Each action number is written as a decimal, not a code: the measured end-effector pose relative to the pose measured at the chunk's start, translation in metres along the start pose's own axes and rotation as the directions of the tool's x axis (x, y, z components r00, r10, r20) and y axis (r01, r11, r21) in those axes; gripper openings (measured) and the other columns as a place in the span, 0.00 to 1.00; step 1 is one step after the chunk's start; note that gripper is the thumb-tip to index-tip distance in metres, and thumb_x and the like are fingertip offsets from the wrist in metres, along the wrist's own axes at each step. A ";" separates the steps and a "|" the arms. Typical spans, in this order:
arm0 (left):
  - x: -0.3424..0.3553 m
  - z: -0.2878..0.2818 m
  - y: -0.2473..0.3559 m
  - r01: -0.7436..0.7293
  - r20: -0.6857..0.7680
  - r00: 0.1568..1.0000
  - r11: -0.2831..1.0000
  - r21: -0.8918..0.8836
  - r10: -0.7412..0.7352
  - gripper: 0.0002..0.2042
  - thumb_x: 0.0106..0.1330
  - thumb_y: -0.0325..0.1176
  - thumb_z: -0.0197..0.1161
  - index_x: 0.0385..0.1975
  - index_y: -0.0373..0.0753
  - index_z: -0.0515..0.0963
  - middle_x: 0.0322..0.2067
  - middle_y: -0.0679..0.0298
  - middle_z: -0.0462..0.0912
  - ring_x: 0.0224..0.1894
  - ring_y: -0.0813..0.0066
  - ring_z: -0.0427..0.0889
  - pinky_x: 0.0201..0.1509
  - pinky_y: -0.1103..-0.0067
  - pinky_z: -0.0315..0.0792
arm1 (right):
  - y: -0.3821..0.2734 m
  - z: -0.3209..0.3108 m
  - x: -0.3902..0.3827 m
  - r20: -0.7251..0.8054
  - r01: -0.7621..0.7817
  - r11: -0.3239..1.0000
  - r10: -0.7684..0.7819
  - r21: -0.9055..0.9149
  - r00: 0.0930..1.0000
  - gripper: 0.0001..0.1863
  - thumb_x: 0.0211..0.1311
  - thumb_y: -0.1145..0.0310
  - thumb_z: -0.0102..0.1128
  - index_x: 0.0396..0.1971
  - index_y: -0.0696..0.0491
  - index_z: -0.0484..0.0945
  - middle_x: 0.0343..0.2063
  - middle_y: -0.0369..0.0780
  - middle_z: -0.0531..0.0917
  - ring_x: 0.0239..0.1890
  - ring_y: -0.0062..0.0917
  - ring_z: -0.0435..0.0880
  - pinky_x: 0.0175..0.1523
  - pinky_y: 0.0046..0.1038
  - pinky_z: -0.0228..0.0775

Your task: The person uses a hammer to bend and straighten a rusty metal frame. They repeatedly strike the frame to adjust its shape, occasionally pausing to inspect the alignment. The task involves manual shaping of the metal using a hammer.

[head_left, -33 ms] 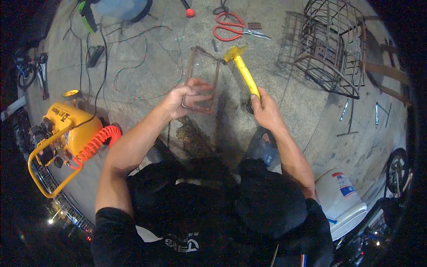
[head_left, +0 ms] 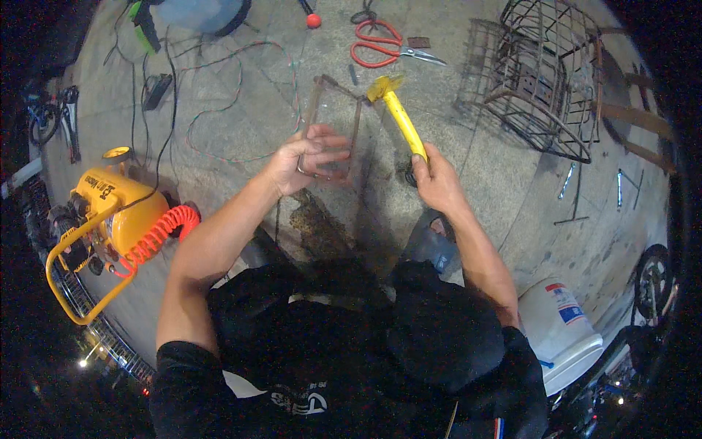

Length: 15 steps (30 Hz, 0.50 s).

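In my left hand (head_left: 301,159) is a thin rusty rectangular metal frame (head_left: 357,123), gripped near its lower left side. The fingers cross behind the frame and are somewhat blurred. My right hand (head_left: 439,181) is closed around the lower end of a yellow-handled hammer (head_left: 404,121). The hammer's yellow head is at the frame's upper right corner. Whether the two touch is too fine to make out. Beyond them on the concrete floor lie red-handled scissors (head_left: 376,48) and a small rusty flat piece (head_left: 418,42).
A wire basket (head_left: 537,84) lies at the far right, near several metal tools. On the left stands a yellow air compressor (head_left: 121,205) with a coiled red hose (head_left: 164,227). Cords (head_left: 238,88) run over the floor. A white bucket (head_left: 559,329) sits at the lower right.
The fingers of my left hand have shifted slightly upward around the frame. My right hand and the hammer look almost unmoved.
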<state>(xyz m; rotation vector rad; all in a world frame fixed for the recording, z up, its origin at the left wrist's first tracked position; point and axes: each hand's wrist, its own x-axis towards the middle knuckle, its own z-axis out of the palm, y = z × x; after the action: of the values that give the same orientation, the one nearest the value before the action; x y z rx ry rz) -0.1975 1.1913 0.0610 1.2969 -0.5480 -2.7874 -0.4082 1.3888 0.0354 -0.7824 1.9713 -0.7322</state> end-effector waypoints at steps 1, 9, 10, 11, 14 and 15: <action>-0.003 0.004 0.003 -0.069 -0.095 0.992 0.991 0.111 0.080 0.18 0.62 0.28 0.52 0.53 0.39 0.67 0.40 0.61 0.78 0.39 0.64 0.81 0.46 0.65 0.75 | 0.000 0.000 0.002 0.004 0.010 1.000 -0.010 -0.015 1.000 0.17 0.66 0.61 0.52 0.50 0.54 0.72 0.28 0.53 0.81 0.32 0.47 0.82 0.37 0.42 0.72; -0.030 0.053 0.049 -0.017 -0.315 0.885 0.700 0.714 0.342 0.15 0.71 0.43 0.51 0.38 0.35 0.73 0.19 0.70 0.67 0.16 0.81 0.63 0.15 0.78 0.55 | 0.005 -0.002 0.008 -0.051 0.184 0.978 -0.190 -0.099 0.980 0.15 0.67 0.62 0.53 0.49 0.55 0.73 0.25 0.49 0.79 0.28 0.38 0.80 0.35 0.36 0.70; -0.030 0.058 0.052 -0.030 -0.294 0.874 0.646 0.763 0.388 0.15 0.70 0.44 0.52 0.35 0.35 0.74 0.18 0.70 0.66 0.14 0.82 0.61 0.14 0.79 0.55 | 0.005 -0.001 0.008 -0.034 0.184 0.977 -0.189 -0.111 0.981 0.16 0.67 0.62 0.53 0.49 0.55 0.73 0.25 0.49 0.79 0.28 0.38 0.80 0.35 0.36 0.70; -0.030 0.061 0.058 -0.002 -0.325 0.862 0.644 0.765 0.388 0.15 0.69 0.43 0.52 0.35 0.35 0.74 0.17 0.69 0.67 0.13 0.81 0.61 0.14 0.79 0.55 | 0.004 0.000 0.007 -0.018 0.182 0.976 -0.185 -0.123 0.982 0.16 0.67 0.62 0.53 0.49 0.54 0.73 0.25 0.49 0.79 0.28 0.39 0.81 0.35 0.37 0.70; -0.024 0.062 0.074 0.021 -0.320 0.858 0.596 0.803 0.401 0.15 0.67 0.42 0.54 0.34 0.33 0.76 0.16 0.66 0.70 0.14 0.79 0.65 0.15 0.77 0.58 | 0.001 0.006 0.008 0.062 0.118 0.985 -0.111 -0.122 0.992 0.16 0.66 0.62 0.54 0.49 0.54 0.73 0.25 0.50 0.79 0.28 0.42 0.81 0.35 0.38 0.70; -0.021 0.060 0.079 0.051 -0.329 0.845 0.550 0.834 0.421 0.15 0.66 0.41 0.54 0.33 0.33 0.77 0.17 0.63 0.72 0.15 0.77 0.68 0.17 0.75 0.61 | -0.001 0.008 0.009 0.044 0.166 0.978 -0.162 -0.122 0.986 0.16 0.66 0.62 0.54 0.49 0.54 0.73 0.24 0.50 0.79 0.28 0.43 0.81 0.35 0.39 0.70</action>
<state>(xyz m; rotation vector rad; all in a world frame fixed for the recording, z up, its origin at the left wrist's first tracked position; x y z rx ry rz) -0.2385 1.1386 0.1378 1.8161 -1.9449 -1.8184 -0.4051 1.3802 0.0280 -1.0366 1.9530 -0.6902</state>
